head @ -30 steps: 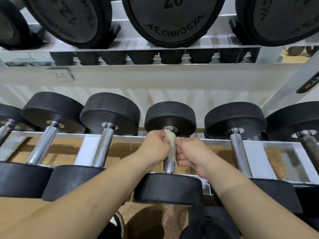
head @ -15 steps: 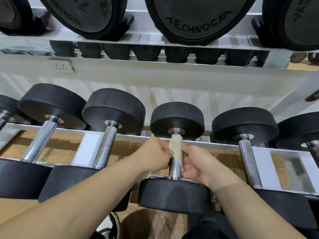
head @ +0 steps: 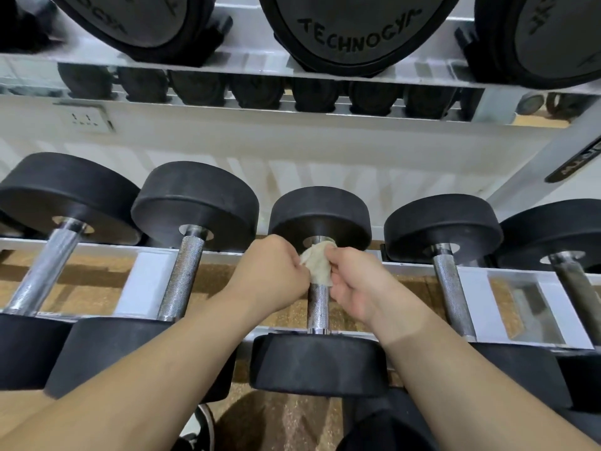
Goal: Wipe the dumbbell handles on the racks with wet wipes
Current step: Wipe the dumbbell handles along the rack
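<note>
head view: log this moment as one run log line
left hand: holds wipe | right hand: holds wipe | wipe: wrapped round far end of middle dumbbell handle | near end: bare

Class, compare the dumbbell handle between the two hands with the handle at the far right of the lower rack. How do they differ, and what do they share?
The middle handle is bright silver; the far-right handle looks dark and dull. A wipe held by the left hand and right hand covers the middle handle's far end; the far-right handle is bare. Both are metal bars lying across the lower rack.
</note>
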